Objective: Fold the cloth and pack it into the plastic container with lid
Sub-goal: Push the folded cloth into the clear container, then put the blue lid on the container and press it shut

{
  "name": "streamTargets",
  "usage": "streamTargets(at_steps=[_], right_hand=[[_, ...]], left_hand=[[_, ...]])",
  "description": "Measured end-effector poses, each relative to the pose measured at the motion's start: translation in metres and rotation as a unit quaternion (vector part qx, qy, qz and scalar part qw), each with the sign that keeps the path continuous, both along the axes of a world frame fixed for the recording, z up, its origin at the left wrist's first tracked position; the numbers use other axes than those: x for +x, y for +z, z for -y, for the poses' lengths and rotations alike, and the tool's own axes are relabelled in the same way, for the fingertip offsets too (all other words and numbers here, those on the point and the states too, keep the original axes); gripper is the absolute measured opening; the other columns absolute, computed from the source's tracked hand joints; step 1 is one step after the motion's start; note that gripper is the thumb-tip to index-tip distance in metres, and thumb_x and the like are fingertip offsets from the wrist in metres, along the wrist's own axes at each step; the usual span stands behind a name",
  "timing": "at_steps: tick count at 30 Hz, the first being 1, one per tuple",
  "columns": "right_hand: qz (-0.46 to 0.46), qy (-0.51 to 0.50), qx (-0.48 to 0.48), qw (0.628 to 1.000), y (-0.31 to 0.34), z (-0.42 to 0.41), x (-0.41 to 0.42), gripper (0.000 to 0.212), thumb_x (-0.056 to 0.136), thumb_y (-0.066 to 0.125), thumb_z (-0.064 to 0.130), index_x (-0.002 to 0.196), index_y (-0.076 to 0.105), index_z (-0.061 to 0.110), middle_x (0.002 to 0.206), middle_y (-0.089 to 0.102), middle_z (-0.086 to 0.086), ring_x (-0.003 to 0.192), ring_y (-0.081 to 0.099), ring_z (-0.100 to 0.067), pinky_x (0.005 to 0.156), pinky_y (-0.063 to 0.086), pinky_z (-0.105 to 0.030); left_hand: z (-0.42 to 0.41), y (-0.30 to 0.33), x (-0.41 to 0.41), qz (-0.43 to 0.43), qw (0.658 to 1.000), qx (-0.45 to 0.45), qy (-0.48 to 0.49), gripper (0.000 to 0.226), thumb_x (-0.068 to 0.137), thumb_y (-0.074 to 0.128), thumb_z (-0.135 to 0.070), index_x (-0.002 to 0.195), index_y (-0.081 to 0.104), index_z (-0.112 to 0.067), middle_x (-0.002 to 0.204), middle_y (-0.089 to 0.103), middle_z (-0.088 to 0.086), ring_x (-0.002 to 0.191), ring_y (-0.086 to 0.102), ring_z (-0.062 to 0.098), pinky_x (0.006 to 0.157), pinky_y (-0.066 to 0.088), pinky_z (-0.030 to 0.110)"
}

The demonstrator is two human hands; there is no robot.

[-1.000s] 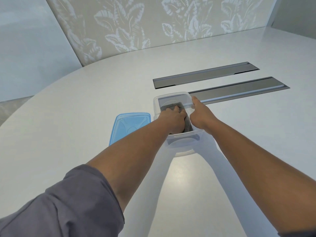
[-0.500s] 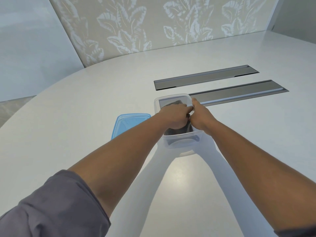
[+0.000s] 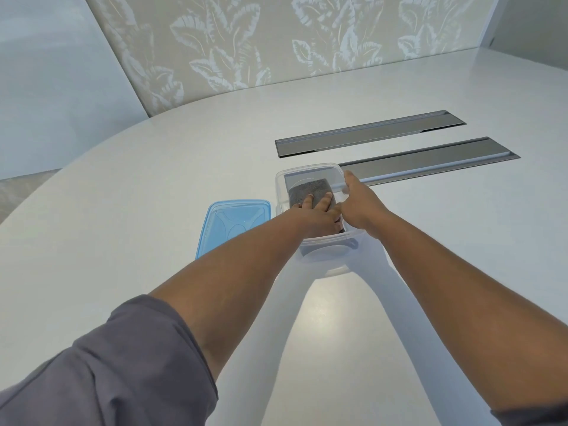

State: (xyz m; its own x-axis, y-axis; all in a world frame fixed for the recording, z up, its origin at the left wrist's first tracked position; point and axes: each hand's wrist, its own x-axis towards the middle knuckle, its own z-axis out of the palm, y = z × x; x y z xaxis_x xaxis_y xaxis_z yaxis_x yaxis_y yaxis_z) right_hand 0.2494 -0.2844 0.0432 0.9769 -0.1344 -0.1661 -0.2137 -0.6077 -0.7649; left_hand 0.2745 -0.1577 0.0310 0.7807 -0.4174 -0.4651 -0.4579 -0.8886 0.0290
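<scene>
Folded grey cloth (image 3: 310, 193) lying flat in clear plastic container (image 3: 281, 192), long axis running away from the viewer, left hand (image 3: 316, 215) pressing it with straight fingers, right hand (image 3: 356, 202) gripping the container's right rim, blue lid (image 3: 229, 226) beside

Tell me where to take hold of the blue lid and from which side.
Probably best to take the blue lid by its long left edge, coming from the open table side. It lies flat beside the container, whose wall crowds its right edge, and the left hand is pressing the cloth.
</scene>
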Motion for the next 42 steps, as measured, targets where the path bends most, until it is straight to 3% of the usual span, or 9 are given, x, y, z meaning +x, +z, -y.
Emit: streamTargets(at_steps=[10,14,18,21,24,28,31,36,42], right_hand=[[-0.002,-0.006,0.007,1.0,-0.001,0.0,0.001,0.079,0.098,0.046,0.001,0.164,0.012,0.029,0.161,0.04,-0.009,0.137,0.047,-0.032,0.103,0.046,-0.039],[-0.005,0.01,-0.007,1.0,0.001,0.001,0.001,0.082,0.092,0.051,-0.005,0.161,0.02,0.026,0.153,0.047,-0.015,0.129,0.053,-0.035,0.1,0.05,-0.043],[0.006,0.007,-0.005,1.0,0.001,-0.001,0.0,0.076,0.095,0.054,0.002,0.161,0.022,0.024,0.155,0.046,-0.012,0.135,0.049,-0.035,0.105,0.047,-0.047],[0.001,0.0,0.001,1.0,0.0,-0.002,-0.001,0.083,0.095,0.051,-0.003,0.163,0.015,0.027,0.159,0.043,-0.01,0.136,0.048,-0.034,0.098,0.048,-0.041],[-0.001,0.003,0.006,1.0,0.001,-0.008,-0.006,0.083,0.095,0.051,-0.002,0.164,0.014,0.026,0.161,0.04,-0.01,0.139,0.046,-0.034,0.102,0.045,-0.042],[0.0,0.005,0.005,1.0,0.002,-0.017,-0.012,0.081,0.096,0.053,0.002,0.163,0.014,0.026,0.16,0.041,-0.01,0.137,0.048,-0.034,0.102,0.046,-0.042],[0.002,0.009,0.005,1.0,0.003,-0.02,-0.015,0.081,0.096,0.057,0.006,0.163,0.015,0.027,0.16,0.041,-0.01,0.136,0.049,-0.034,0.103,0.048,-0.045],[-0.005,0.001,0.002,1.0,0.005,-0.023,-0.021,0.083,0.096,0.052,0.0,0.164,0.011,0.026,0.162,0.039,-0.01,0.139,0.045,-0.035,0.107,0.046,-0.046],[-0.006,0.002,0.0,1.0,0.007,-0.025,-0.024,0.082,0.097,0.051,0.001,0.164,0.011,0.025,0.163,0.038,-0.01,0.142,0.044,-0.034,0.109,0.045,-0.046]], left_hand=[[-0.003,0.001,0.006,0.018,0.999,-0.045,0.006,0.064,0.106,0.025,-0.058,0.163,0.004,-0.042,0.174,-0.008,-0.002,0.158,-0.003,0.042,0.125,0.008,0.059],[-0.007,0.027,0.007,0.018,0.984,-0.174,0.019,0.055,0.104,0.039,-0.036,0.155,0.039,-0.016,0.157,0.041,0.017,0.144,0.039,0.039,0.117,0.033,0.049],[-0.032,0.058,0.005,0.107,0.88,-0.426,0.181,0.032,0.093,0.049,-0.006,0.115,0.071,-0.007,0.115,0.067,0.003,0.107,0.062,0.023,0.095,0.049,0.033],[-0.067,0.052,0.004,0.219,0.826,-0.443,0.272,0.017,0.089,0.052,-0.009,0.097,0.066,-0.011,0.098,0.067,0.001,0.093,0.06,0.023,0.079,0.047,0.032],[-0.098,0.029,-0.001,0.186,0.846,-0.371,0.336,0.01,0.085,0.054,-0.012,0.095,0.057,-0.01,0.09,0.062,0.003,0.089,0.06,0.029,0.07,0.042,0.033],[-0.125,0.0,-0.016,0.098,0.877,-0.281,0.376,0.029,0.088,0.054,-0.016,0.114,0.058,-0.003,0.104,0.065,0.014,0.081,0.06,0.029,0.058,0.04,0.031],[-0.127,-0.008,-0.027,0.073,0.9,-0.246,0.353,0.051,0.089,0.066,-0.043,0.122,0.058,-0.004,0.107,0.066,0.011,0.092,0.064,0.027,0.057,0.036,0.03],[-0.126,-0.013,-0.034,0.087,0.93,-0.189,0.303,0.046,0.083,0.071,-0.051,0.105,0.057,-0.013,0.092,0.057,-0.003,0.087,0.057,0.019,0.072,0.044,0.032],[-0.127,-0.015,-0.031,0.085,0.935,-0.173,0.299,0.039,0.08,0.075,-0.05,0.074,0.056,-0.016,0.074,0.056,-0.001,0.066,0.052,0.014,0.063,0.04,0.03]])
